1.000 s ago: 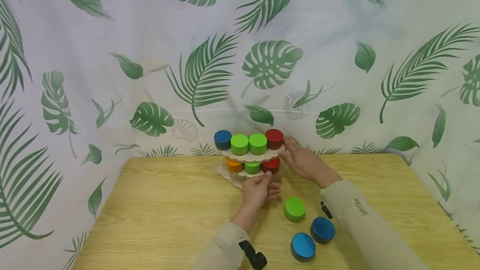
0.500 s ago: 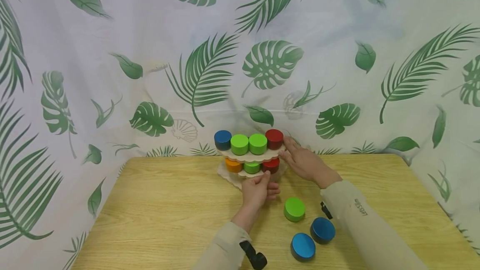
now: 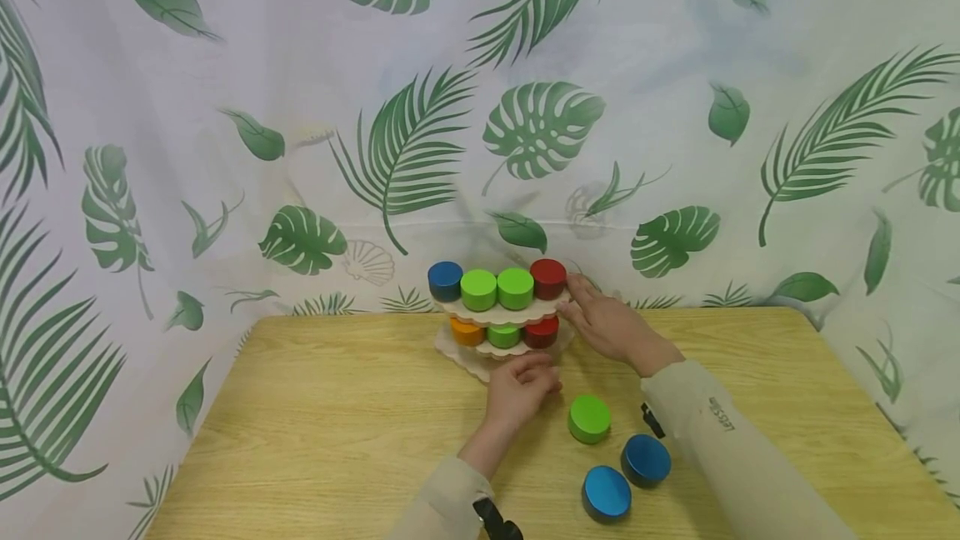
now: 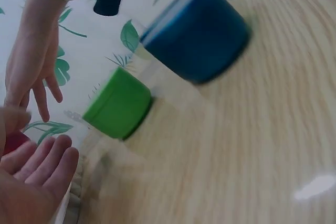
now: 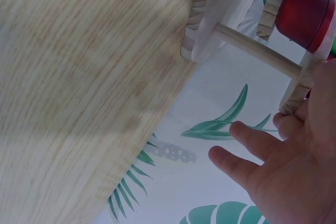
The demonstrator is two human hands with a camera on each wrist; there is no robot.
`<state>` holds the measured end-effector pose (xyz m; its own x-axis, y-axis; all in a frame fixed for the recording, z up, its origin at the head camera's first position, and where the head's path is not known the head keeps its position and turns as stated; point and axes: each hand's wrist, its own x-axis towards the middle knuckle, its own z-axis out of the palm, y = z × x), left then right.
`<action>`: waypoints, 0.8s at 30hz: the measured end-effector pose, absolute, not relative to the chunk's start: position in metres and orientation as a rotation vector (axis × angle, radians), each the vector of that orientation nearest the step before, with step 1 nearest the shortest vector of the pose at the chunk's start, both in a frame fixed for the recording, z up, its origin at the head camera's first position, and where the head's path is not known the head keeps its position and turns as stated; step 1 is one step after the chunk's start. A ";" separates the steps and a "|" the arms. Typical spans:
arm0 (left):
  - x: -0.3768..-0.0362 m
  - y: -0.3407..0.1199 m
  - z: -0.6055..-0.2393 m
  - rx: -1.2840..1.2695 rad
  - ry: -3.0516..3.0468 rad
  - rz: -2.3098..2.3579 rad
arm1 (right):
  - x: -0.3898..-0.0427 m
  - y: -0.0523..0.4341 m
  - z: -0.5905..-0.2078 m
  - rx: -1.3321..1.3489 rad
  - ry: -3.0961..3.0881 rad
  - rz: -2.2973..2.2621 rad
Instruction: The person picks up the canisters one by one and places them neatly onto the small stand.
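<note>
Fingers of right hand (image 3: 611, 325) straight, touching stand (image 3: 501, 312) at its right edge; left hand (image 3: 519, 388) relaxed, empty, just before stand.

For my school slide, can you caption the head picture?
Right hand touching a tiered wooden stand of coloured discs.

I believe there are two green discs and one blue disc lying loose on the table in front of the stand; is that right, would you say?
Not quite: the colours are swapped. The head view shows one green disc and two blue discs lying loose on the table in front of the stand.
</note>
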<state>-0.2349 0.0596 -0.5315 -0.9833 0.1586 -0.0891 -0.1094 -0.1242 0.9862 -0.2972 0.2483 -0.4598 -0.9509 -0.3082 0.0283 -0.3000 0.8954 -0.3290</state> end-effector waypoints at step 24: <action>-0.209 0.029 -0.548 0.631 2.161 1.648 | -0.299 0.249 -0.461 -0.491 3.015 -0.511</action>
<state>-0.2094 0.0285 -0.5475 -0.8395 0.5433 -0.0078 0.1362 0.2243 0.9650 -0.2992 0.2486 -0.4613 -0.9488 -0.3158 0.0089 -0.3011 0.8953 -0.3283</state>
